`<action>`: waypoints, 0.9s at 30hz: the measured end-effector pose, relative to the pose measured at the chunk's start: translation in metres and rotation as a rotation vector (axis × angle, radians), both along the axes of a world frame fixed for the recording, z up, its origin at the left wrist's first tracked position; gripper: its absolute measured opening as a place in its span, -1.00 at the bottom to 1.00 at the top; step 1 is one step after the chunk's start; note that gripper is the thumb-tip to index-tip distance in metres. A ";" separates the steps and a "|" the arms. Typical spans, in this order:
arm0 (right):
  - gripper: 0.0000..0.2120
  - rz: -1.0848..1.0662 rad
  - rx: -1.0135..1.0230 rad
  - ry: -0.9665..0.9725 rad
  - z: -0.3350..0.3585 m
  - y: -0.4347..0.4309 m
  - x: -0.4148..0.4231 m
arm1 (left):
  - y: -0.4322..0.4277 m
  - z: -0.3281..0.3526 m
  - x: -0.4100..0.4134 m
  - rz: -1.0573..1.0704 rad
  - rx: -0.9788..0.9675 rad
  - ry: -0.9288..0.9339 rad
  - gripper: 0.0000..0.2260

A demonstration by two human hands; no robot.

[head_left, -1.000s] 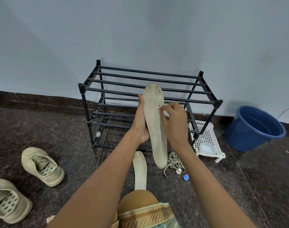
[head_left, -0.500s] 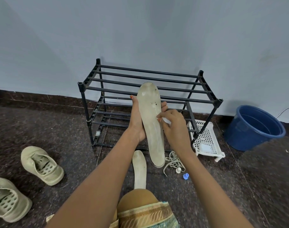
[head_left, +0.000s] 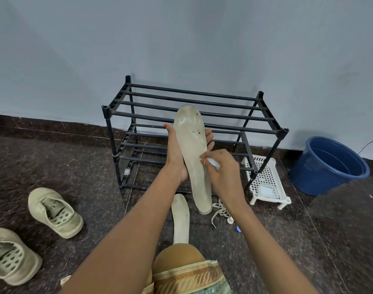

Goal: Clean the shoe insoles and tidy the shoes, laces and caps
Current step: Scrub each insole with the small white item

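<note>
My left hand grips a pale beige insole from behind and holds it upright in front of the shoe rack. Dark specks mark its upper half. My right hand pinches a small white wipe against the insole's right edge near its middle. A second insole lies flat on the floor below. White laces lie tangled to its right, with a white cap and a blue cap beside them. Two beige shoes sit on the floor at the left.
A black two-tier shoe rack stands against the blue-grey wall. A white perforated stool holding a white pad sits at its right foot. A blue bucket stands further right. My knee is at the bottom centre. The floor is dark speckled stone.
My right hand with the wipe has slid down the insole from its upper part to its middle. The insole's top has tilted slightly left, and my left fingers now show on its right edge.
</note>
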State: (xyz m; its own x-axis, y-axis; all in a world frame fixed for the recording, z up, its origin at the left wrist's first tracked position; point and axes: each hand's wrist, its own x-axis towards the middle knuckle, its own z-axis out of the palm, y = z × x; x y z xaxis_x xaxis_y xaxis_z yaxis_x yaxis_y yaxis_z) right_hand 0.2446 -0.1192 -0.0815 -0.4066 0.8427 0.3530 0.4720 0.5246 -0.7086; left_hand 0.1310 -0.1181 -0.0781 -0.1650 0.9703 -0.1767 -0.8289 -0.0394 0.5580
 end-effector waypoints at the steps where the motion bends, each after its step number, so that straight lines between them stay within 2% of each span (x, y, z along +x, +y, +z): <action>1: -0.86 -0.023 -0.014 0.023 0.002 0.002 -0.001 | 0.000 0.000 0.000 -0.010 -0.003 0.009 -0.11; 6: -0.84 -0.051 -0.032 0.045 0.004 0.000 -0.008 | 0.002 0.000 -0.001 -0.002 -0.005 -0.007 -0.13; 14: -0.86 0.059 0.011 0.013 0.002 -0.014 -0.015 | 0.002 0.000 0.001 -0.002 -0.005 0.025 -0.11; 22: -0.82 -0.109 0.077 -0.028 0.004 0.010 -0.012 | -0.002 0.001 0.001 -0.052 -0.015 0.104 -0.15; 27: -0.84 -0.029 -0.014 0.028 0.006 -0.003 -0.020 | 0.001 -0.002 0.000 -0.034 -0.013 0.104 -0.13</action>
